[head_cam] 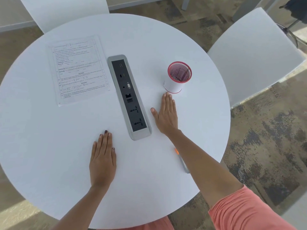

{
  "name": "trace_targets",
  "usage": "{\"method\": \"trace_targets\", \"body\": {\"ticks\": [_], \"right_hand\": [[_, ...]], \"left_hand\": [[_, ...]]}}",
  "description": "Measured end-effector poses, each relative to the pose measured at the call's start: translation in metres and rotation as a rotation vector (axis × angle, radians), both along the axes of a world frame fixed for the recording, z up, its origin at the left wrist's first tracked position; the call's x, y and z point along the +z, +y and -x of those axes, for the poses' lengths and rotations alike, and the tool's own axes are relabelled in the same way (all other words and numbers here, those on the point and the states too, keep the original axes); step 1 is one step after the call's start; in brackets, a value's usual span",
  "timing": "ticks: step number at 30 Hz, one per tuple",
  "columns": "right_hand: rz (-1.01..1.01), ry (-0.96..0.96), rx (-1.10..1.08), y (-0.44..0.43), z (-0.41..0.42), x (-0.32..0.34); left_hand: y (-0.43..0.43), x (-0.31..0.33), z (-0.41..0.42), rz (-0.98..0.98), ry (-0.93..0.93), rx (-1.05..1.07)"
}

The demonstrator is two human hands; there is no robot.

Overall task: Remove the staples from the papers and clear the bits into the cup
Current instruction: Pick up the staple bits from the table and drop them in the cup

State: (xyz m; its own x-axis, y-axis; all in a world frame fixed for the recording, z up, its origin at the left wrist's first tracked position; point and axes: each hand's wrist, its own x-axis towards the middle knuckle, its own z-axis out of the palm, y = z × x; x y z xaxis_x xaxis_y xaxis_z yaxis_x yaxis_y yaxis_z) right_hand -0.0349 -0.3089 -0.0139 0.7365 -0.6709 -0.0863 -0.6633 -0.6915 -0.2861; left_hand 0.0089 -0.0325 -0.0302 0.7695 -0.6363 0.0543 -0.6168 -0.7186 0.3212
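A stack of printed papers lies flat at the far left of the round white table. A cup with a red mesh rim and white wrap stands upright at the right. My right hand lies flat, palm down, its fingertips just short of the cup's base. My left hand rests flat, palm down, near the table's front, holding nothing. A slim metal tool with an orange tip lies partly hidden under my right forearm. No loose staples are visible on the table.
A long grey power and data socket strip is set into the table's middle, between the papers and the cup. White chairs stand at the far left and right. Patterned carpet surrounds the table.
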Motion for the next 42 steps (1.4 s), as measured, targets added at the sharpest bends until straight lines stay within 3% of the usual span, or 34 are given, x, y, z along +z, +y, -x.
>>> {"method": "trace_targets", "body": {"ticks": [9, 14, 21, 27, 33, 35, 39, 42], "right_hand": [[-0.020, 0.053, 0.226, -0.008, -0.020, 0.007], [-0.042, -0.021, 0.308, -0.006, 0.000, 0.009], [0.188, -0.011, 0.129, 0.043, 0.030, 0.014], [0.110, 0.298, 0.008, 0.068, 0.035, 0.025], [0.084, 0.408, 0.023, 0.068, 0.028, 0.059], [-0.012, 0.383, 0.025, 0.064, 0.028, 0.058], [0.030, 0.329, -0.017, 0.049, 0.025, 0.061], [-0.152, 0.169, -0.248, 0.038, 0.026, 0.056]], "left_hand": [[0.000, 0.001, 0.001, 0.007, -0.002, 0.003], [0.001, -0.001, 0.001, 0.015, -0.011, -0.008], [0.001, -0.001, 0.000, 0.025, -0.020, -0.012], [0.001, -0.001, 0.001, 0.005, 0.005, -0.006], [-0.002, 0.001, 0.001, -0.021, 0.013, 0.005], [-0.002, 0.001, 0.000, -0.021, 0.013, 0.008], [-0.001, 0.001, 0.001, -0.014, 0.011, 0.007], [-0.001, 0.002, 0.001, -0.007, 0.013, 0.006]]}}
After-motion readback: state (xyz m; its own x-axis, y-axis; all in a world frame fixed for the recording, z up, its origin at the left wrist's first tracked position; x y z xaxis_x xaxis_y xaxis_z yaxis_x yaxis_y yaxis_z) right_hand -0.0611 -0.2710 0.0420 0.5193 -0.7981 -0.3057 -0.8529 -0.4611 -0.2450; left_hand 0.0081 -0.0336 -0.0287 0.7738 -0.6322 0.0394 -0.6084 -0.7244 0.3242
